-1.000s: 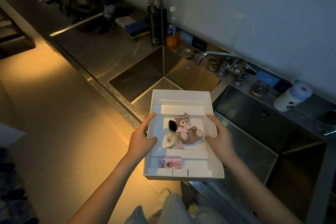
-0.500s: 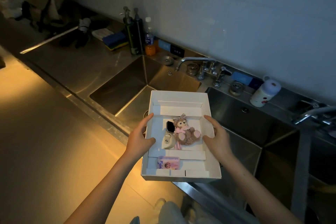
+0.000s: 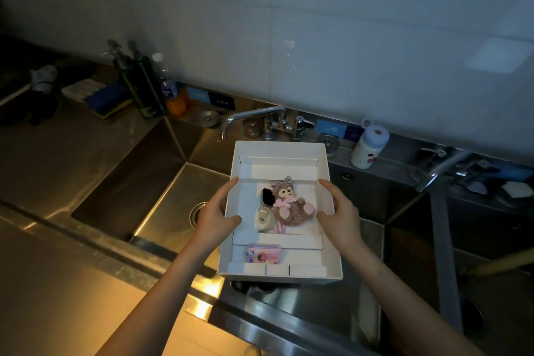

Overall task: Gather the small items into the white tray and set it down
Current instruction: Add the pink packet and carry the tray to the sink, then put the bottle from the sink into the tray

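On the steel counter at the far left, a blue and yellow sponge [image 3: 107, 98] is seen, and just beside it two dark pump bottles [image 3: 138, 87] and an orange drink bottle [image 3: 174, 97] are stood upright against the wall. Below them the left sink basin [image 3: 130, 182] is sunk into the counter. The left hand [image 3: 215, 215] is clamped on the left wall of the white tray [image 3: 280, 153]: the thumb is hooked over the rim to the inside, and the index finger is laid along the outside of the wall. The tray is held level in the air, above the sinks and in front of the faucet [image 3: 254, 115]. Inside it, a watch [image 3: 267, 196] is laid touching a plush bear [image 3: 291, 205], and a pink packet [image 3: 263, 253] is lodged in the near compartment. The right wall is gripped in the same manner by the right hand [image 3: 338, 215], thumb inside. Further right, a white bottle [image 3: 368, 144] is stood upright on the ledge near a second faucet [image 3: 442, 167].
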`<action>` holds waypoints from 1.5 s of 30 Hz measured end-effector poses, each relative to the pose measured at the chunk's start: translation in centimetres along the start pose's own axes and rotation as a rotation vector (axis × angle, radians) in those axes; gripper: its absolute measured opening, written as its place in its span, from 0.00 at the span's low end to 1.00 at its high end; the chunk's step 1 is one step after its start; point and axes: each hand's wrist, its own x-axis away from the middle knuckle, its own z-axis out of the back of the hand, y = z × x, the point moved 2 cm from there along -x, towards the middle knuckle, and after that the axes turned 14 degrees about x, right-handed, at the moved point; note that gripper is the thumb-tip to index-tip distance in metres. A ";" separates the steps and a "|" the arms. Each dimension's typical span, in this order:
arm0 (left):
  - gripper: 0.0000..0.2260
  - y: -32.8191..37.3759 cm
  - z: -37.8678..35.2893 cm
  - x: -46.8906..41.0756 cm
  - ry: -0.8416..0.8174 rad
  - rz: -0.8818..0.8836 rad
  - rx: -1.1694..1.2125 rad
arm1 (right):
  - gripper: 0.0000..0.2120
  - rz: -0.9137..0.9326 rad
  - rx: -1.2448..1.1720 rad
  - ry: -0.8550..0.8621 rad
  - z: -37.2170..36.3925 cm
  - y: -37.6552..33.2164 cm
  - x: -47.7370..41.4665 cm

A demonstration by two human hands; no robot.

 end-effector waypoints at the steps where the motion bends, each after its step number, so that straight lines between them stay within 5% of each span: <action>1: 0.35 -0.1 0.0 -0.8 -0.008 -0.001 0.003 | 0.30 -0.007 -0.002 0.000 -0.2 0.0 -0.7; 27: 0.35 -1.3 1.4 -7.5 0.081 0.069 -0.079 | 0.29 0.003 -0.136 -0.114 -2.4 0.4 -7.4; 38: 0.35 -0.5 1.0 -7.1 0.071 0.050 -0.034 | 0.34 -0.277 -0.190 0.431 2.6 4.8 -11.3; 45: 0.35 -0.1 0.7 -7.1 0.074 0.053 -0.048 | 0.41 -0.346 -0.135 0.399 4.2 7.6 -14.9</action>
